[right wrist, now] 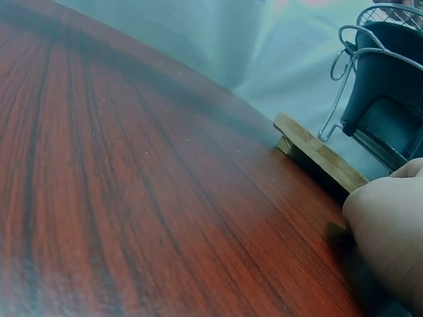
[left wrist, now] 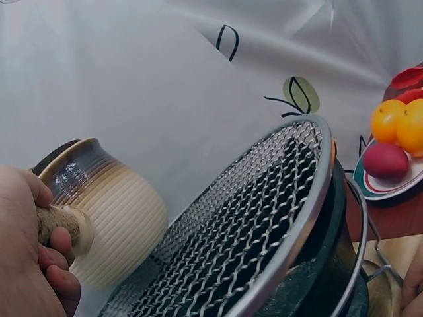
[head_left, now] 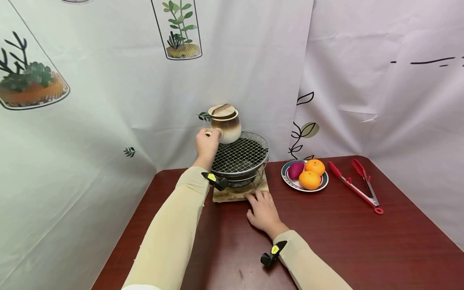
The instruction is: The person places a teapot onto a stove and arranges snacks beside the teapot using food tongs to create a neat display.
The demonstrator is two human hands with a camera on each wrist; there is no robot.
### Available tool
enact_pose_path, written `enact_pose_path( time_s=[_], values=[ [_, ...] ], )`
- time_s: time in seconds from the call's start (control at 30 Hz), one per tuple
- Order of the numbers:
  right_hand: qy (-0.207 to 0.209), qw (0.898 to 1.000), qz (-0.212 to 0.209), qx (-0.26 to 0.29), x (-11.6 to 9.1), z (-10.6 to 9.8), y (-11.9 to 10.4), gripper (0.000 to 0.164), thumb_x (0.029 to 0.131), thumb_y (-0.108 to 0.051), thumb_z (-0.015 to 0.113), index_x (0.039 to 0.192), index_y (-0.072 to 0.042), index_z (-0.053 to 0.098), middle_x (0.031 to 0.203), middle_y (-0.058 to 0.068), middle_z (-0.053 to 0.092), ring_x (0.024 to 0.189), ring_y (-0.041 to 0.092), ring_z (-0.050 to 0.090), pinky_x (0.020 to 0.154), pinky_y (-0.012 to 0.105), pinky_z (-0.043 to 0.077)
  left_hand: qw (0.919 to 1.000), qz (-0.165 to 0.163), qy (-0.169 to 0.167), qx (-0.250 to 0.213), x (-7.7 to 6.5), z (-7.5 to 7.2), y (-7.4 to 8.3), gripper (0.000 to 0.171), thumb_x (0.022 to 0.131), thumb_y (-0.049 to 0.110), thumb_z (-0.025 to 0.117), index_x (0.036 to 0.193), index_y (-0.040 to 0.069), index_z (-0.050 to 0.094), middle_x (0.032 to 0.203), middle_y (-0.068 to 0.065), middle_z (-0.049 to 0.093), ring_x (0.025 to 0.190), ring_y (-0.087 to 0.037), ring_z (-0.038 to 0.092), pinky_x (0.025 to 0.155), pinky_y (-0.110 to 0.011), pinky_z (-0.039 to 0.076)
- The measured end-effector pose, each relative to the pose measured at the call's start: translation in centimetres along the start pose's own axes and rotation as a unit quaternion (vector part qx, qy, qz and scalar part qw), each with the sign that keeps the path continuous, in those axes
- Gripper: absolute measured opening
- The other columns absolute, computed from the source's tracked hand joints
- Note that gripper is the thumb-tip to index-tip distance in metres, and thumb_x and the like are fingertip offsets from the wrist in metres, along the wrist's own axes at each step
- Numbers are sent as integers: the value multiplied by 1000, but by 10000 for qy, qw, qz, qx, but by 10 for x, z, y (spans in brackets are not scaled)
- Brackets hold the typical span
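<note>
Clocked from the centre of the mesh (head_left: 237, 157) in the head view, the pot (head_left: 230, 131) is at 11 o'clock, over the far edge; whether it touches the wire I cannot tell. The left hand (head_left: 207, 146), at 10 o'clock, has its fingers curled round the side handle (left wrist: 82, 232), so all the weight hangs off one side. A loosening grip could let the pot roll, and a strong tilt could slide out the wooden lid (head_left: 223, 110), which no finger holds. Set down near the rim, the pot might tip the stove (right wrist: 386, 92) on its thin wire stand.

The right hand (head_left: 264, 211), at 5 o'clock, has its fingers relaxed, resting on the near edge of the board (head_left: 232, 196); a hard push there could shift everything above.

The worktop (head_left: 235, 249) is glossy red-brown wood with dark grain. At 3 to 4 o'clock stands a plate (head_left: 287, 181) with two mandarins (head_left: 309, 180) and a purple item (head_left: 295, 170); beyond, the red tongs (head_left: 357, 191) lie spread. Pale, creased cloth (head_left: 253, 80) printed with plants closes off the far and left sides.
</note>
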State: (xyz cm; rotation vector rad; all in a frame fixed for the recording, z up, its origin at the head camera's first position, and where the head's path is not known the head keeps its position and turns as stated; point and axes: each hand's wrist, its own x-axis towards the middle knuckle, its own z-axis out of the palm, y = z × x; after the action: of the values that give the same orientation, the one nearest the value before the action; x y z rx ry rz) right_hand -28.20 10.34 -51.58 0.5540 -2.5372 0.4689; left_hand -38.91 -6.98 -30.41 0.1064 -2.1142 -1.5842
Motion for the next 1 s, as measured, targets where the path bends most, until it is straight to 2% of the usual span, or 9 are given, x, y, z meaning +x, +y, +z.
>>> enact_pose_path(
  time_s=[0.13, 0.5, 0.67, 0.83, 1.0],
  values=[
    [-21, 10000, 11, -20, 1, 1, 0, 49, 79, -19, 69, 127, -11, 66, 122, 11, 57, 111, 36, 49, 105, 54, 36, 10000, -18, -50, -31, -1, 1, -5, 14, 85, 20, 66, 92, 8, 64, 74, 0, 55, 68, -19, 48, 65, -32, 39],
    [-28, 10000, -9, -37, 1, 1, 0, 50, 78, -19, 69, 128, -12, 65, 122, 10, 57, 111, 36, 49, 104, 53, 36, 9999, -17, -154, -21, 0, 7, -15, 22, 86, 26, 66, 99, 8, 68, 86, -3, 63, 75, -20, 53, 70, -33, 43],
    [-11, 10000, -24, -7, 1, 0, 0, 50, 78, -18, 68, 127, -12, 65, 123, 10, 57, 111, 36, 49, 105, 54, 35, 9998, 10, -211, -56, -1, 7, -17, 23, 86, 26, 66, 100, 8, 67, 82, -1, 60, 73, -18, 52, 69, -32, 43],
    [-43, 10000, 19, -4, 1, -1, -1, 50, 78, -18, 68, 128, -12, 65, 124, 11, 57, 112, 37, 49, 106, 53, 35, 9992, 48, -370, -146, 1, 5, -19, 26, 86, 27, 67, 101, 7, 66, 76, 0, 57, 69, -17, 52, 66, -31, 43],
    [-92, 9999, 29, 41, 1, -2, 0, 50, 79, -17, 68, 128, -11, 65, 124, 11, 56, 112, 37, 49, 106, 54, 34, 9972, -17, -701, -277, 4, 1, -22, 32, 88, 28, 67, 107, 4, 57, 88, -5, 60, 75, -19, 61, 70, -31, 50]
  ],
)
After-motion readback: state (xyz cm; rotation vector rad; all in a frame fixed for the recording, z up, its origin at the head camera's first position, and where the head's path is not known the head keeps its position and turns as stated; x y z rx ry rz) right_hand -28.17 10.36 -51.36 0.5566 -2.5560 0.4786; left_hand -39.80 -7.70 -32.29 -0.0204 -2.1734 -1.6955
